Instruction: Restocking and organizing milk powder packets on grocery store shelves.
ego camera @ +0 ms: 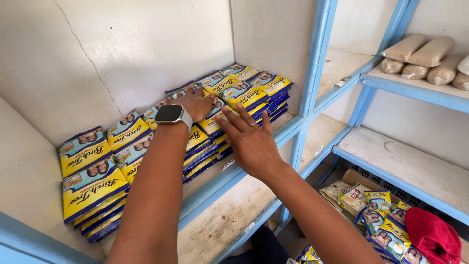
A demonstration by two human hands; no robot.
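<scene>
Stacks of yellow-and-blue flat sachets (93, 183) lie in rows on a white shelf with a blue front edge (215, 188). My left hand (195, 103), with a smartwatch (172, 115) on its wrist, rests flat on a middle stack near the back wall. My right hand (250, 139) lies with fingers spread on the front edge of the neighbouring stack (239, 95). Neither hand grips a sachet.
A cardboard box (376, 205) with more such sachets stands low at the right, next to a red cloth (435, 237). Clear bags of brown grain (425, 58) sit on the upper right shelf. Blue uprights (312, 63) divide the shelf bays.
</scene>
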